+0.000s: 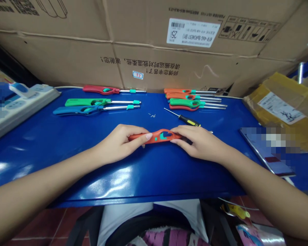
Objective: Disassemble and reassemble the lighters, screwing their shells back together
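An orange gas lighter (156, 136) with a teal trigger lies across both hands, above the blue table (97, 184). My left hand (124, 140) is closed around its handle end, the thumb on top. With thumb and fingers my right hand (197, 141) grips the other end, and covers most of the metal tube. Just behind the right hand rests a black and yellow screwdriver (188, 120). Several tiny pale pieces (152, 115) lie on the table beyond the lighter.
At the back left are red (100, 90), green (87, 102) and blue lighters (78, 110); several more lighters (184, 103) lie back right. A cardboard wall (79, 61) closes the rear. A power strip (20, 106) stands left, a phone (267, 152) and taped parcel (279, 106) right.
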Tool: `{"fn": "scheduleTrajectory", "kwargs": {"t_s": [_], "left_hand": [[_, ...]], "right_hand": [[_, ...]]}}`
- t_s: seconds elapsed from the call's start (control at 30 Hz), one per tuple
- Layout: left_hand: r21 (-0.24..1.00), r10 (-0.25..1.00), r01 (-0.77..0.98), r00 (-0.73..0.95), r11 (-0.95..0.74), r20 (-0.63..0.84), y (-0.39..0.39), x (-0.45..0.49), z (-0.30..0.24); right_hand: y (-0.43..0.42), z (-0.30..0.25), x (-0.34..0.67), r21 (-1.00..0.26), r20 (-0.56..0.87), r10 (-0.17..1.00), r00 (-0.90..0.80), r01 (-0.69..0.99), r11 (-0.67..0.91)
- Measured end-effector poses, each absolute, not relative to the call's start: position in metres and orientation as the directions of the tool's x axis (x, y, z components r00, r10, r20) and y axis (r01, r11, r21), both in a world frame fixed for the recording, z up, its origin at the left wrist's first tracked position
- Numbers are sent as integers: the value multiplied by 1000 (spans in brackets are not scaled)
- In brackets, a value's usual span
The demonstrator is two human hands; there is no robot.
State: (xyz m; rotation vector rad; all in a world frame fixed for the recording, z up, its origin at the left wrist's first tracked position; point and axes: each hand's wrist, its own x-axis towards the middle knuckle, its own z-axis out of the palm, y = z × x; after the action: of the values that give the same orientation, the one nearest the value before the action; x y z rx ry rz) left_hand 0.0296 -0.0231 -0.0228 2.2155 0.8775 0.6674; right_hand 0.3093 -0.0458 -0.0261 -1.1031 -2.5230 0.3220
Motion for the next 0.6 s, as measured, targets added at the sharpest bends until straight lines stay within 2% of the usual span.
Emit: {"fn": "scheduleTrajectory", "kwargs": {"t_s": [0.1, 0.2, 0.27, 0.37, 0.43, 0.5, 0.6], "left_hand": [[761, 803, 466, 584, -451, 118, -20, 30, -22], [786, 829, 467, 551, -405, 100, -17, 30, -23], [760, 810, 463, 570, -457, 140, -15, 29, -25], [659, 711, 438, 670, -611, 213, -15, 27, -30], [593, 635, 417, 742, -689, 216, -17, 26, -33], [546, 593, 415, 780, -728, 199, -18, 25, -33], [472, 590, 455, 786, -755, 185, -19, 23, -29]], "right_hand": [[-43, -26, 310, -371, 214, 777, -592, 687, 625], [-42, -22, 312, -396, 221, 806, -550, 705, 589], [-41, -19, 314, -394, 222, 803, -554, 702, 593], [-39, -15, 317, -372, 259, 781, -568, 688, 624], [-37, -15, 320, -309, 319, 805, -500, 748, 587], [-32, -18, 324, -206, 350, 857, -379, 861, 465], [-25, -25, 333, -64, 276, 935, -222, 967, 248]]}}
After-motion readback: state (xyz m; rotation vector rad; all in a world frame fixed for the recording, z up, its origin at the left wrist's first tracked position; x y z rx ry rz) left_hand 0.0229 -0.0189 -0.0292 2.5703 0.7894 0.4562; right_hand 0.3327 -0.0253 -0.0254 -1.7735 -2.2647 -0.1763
